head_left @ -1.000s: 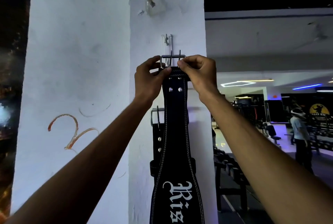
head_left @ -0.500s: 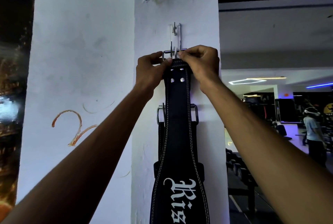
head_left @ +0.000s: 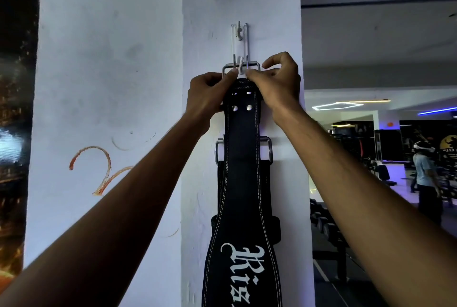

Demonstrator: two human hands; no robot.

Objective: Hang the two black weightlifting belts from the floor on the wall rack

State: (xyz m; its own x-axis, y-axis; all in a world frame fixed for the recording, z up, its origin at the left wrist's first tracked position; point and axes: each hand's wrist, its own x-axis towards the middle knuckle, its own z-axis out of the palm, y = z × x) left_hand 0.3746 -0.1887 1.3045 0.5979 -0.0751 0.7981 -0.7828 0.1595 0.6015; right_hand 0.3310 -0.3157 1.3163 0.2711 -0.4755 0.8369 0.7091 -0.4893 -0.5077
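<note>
Both arms reached up from the lower corners to the centre of the frame. The left hand pinched the left end of the front belt just under its buckle, fingers curled shut on the leather. The right hand pinched the right end of the same belt top, thumb and forefinger closed at the buckle bar, the remaining fingers bent above it. The buckle sat at the white hook on the pillar, its two prongs standing up either side of the hook tip; whether the frame rested fully on the hook could not be told. The front belt hung straight down the pillar face, white lettering at lower centre. The second belt hung behind it, mostly covered, its buckle showing at both edges at mid frame. A person stood far right, well apart.
</note>
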